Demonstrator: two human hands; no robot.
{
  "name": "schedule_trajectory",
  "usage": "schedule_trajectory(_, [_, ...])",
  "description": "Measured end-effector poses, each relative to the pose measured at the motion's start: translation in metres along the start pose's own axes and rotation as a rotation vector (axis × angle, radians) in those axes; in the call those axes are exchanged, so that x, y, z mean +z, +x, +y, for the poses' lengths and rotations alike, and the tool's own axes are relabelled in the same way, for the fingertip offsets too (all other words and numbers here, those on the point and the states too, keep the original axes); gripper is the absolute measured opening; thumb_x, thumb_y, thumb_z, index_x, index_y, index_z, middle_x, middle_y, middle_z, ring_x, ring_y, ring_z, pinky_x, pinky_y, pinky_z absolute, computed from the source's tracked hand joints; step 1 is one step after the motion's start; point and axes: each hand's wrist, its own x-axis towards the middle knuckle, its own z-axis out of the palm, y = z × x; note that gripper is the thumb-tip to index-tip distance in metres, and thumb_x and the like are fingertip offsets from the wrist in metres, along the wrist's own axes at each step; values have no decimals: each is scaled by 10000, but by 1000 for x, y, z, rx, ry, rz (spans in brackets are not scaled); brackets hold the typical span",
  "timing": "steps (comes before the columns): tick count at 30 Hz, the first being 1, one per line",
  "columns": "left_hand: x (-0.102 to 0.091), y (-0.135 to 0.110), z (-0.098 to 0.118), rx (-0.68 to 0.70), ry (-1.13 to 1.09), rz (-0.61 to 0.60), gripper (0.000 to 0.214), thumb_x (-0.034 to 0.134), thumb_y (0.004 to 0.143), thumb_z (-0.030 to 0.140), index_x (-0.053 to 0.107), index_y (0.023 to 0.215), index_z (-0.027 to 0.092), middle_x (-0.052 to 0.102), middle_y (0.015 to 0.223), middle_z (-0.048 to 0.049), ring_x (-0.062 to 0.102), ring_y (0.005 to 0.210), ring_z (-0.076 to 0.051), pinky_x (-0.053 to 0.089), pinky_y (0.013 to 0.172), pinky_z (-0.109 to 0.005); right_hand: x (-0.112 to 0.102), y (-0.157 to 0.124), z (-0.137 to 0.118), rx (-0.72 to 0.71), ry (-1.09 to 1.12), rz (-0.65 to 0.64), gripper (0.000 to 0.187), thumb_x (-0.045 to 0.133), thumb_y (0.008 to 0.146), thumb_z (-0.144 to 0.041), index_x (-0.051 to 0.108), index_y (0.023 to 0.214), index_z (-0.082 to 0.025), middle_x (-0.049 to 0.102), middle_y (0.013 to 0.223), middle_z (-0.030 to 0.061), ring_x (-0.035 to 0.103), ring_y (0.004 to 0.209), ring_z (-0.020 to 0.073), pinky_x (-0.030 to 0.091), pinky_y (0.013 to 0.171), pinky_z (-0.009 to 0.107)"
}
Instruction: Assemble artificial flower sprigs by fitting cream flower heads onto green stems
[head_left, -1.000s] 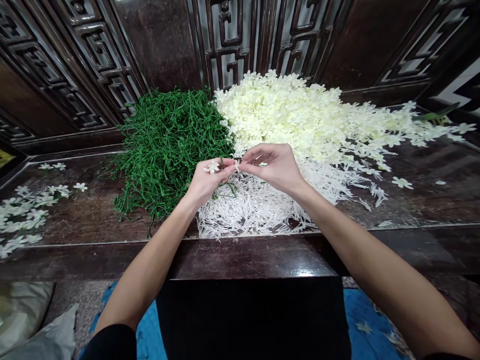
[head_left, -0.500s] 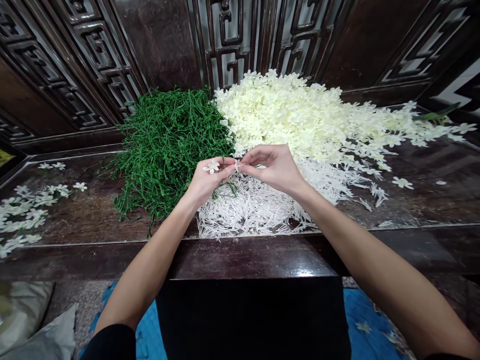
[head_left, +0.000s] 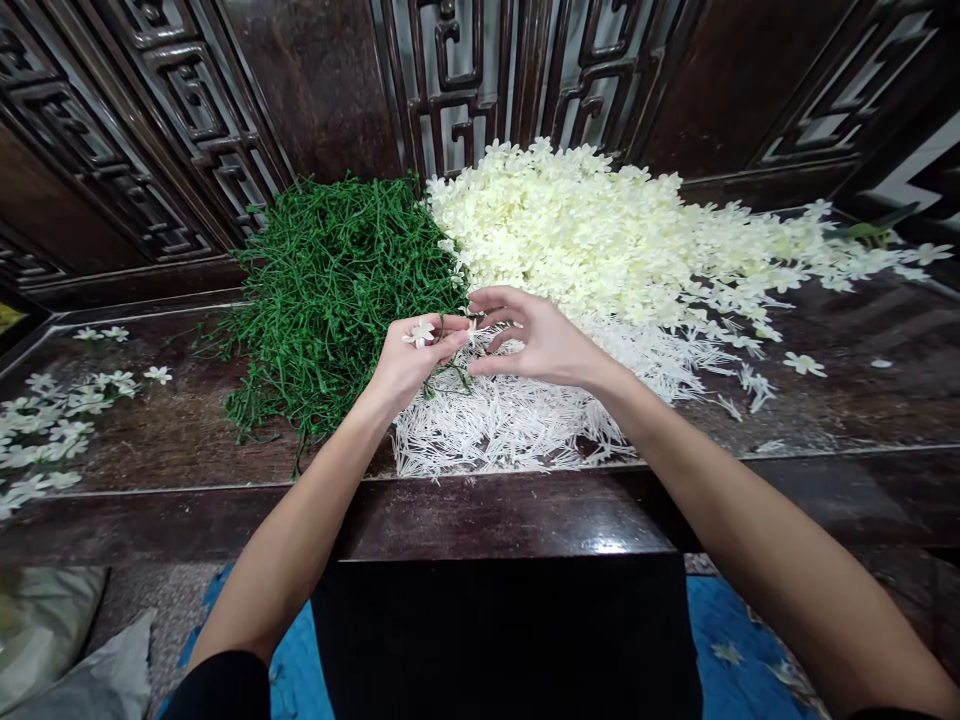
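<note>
My left hand [head_left: 416,352] is closed on a green artificial flower stem [head_left: 441,326]. A white blossom [head_left: 421,334] on it shows at the knuckles, and another small white flower [head_left: 474,330] sticks out past the fingertips. Close by on the right, my right hand [head_left: 536,338] has thumb and fingers spread, with nothing seen between them. Both hands are over a heap of thin white sticks [head_left: 510,425]. Behind my left hand lies a tangled pile of green stems [head_left: 337,270], and beyond my right hand a large mound of cream-white blossoms [head_left: 577,235].
Assembled white flower sprigs [head_left: 71,430] lie at the left of the dark wooden bench [head_left: 510,515]. A carved lattice back [head_left: 461,75] rises behind the piles. One loose blossom [head_left: 804,364] rests at right. Blue cloth [head_left: 739,650] and pale sacks [head_left: 52,620] are below.
The fingers of my right hand have come apart and drawn back slightly from the small flower at the left fingertips. My left hand has kept its hold with little movement.
</note>
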Motion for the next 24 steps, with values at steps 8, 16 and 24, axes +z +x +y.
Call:
schedule_trajectory(8, [-3,1,-2,35,5,-50,212,800,651,214,721,834,142,641,690,-25,520,576,-89,397,549,-256,7,1,1,56,89,-14,290,780,755,-454,802,910,-210,781,859,67,696,707,179,582,675,365])
schedule_trajectory(16, [-3,1,-1,39,-25,-66,259,801,672,189,637,872,164,609,666,11,487,552,-76,358,519,-234,3,2,6,44,44,61,208,795,732,-410,819,787,-211,757,700,66,600,552,140,439,495,291])
schedule_trajectory(24, [-1,1,-4,-24,57,-34,119,657,849,222,555,885,173,629,709,-9,444,527,-68,325,497,-221,-5,6,16,45,41,178,175,825,685,-338,824,776,-188,770,737,90,625,566,161,474,493,301])
